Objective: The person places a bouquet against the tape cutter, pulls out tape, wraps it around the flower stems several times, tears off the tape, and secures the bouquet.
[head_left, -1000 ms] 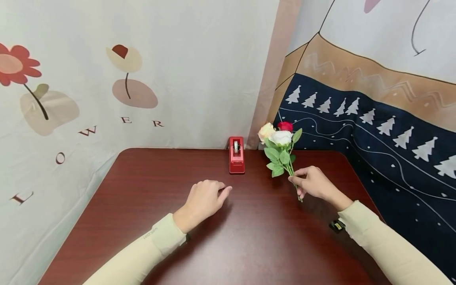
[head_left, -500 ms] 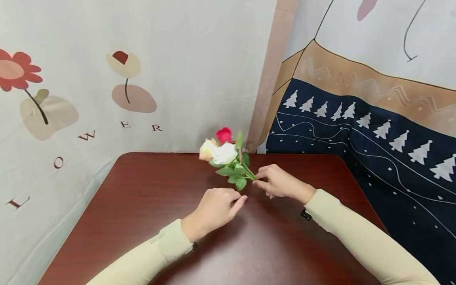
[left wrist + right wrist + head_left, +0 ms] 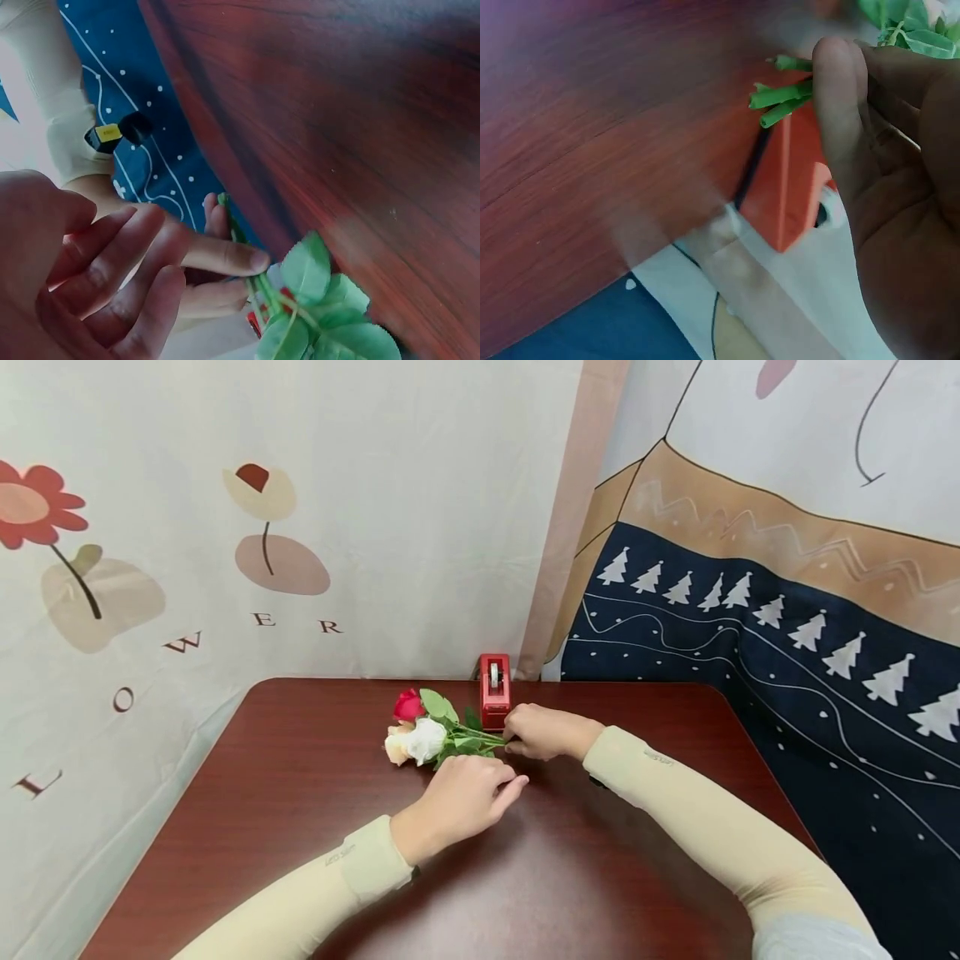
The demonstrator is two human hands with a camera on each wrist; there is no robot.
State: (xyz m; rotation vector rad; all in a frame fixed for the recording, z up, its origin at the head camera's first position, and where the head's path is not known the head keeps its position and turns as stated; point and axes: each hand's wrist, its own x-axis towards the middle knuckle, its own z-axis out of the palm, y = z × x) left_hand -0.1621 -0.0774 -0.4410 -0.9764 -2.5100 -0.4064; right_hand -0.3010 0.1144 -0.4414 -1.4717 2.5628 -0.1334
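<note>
Three artificial roses, red (image 3: 408, 704), white (image 3: 427, 740) and cream (image 3: 397, 744), lie sideways with their heads to the left. My right hand (image 3: 543, 732) pinches their green stems; in the right wrist view the cut stem ends (image 3: 780, 96) stick out past the thumb. My left hand (image 3: 467, 797) is just in front of the leaves (image 3: 467, 745), holding nothing, its fingers loosely bent. In the left wrist view the left hand (image 3: 112, 277) shows beside the pinched stems (image 3: 264, 294).
A red tape dispenser (image 3: 495, 693) stands at the table's back edge, just behind the right hand. The dark red table (image 3: 300, 793) meets a pale printed curtain (image 3: 420, 527) behind and a navy tree-patterned cloth (image 3: 787, 693) at the right.
The right hand has carried the roses leftward and lower, turning their heads to the left. The tape dispenser shows again behind them. The left hand has shifted slightly right.
</note>
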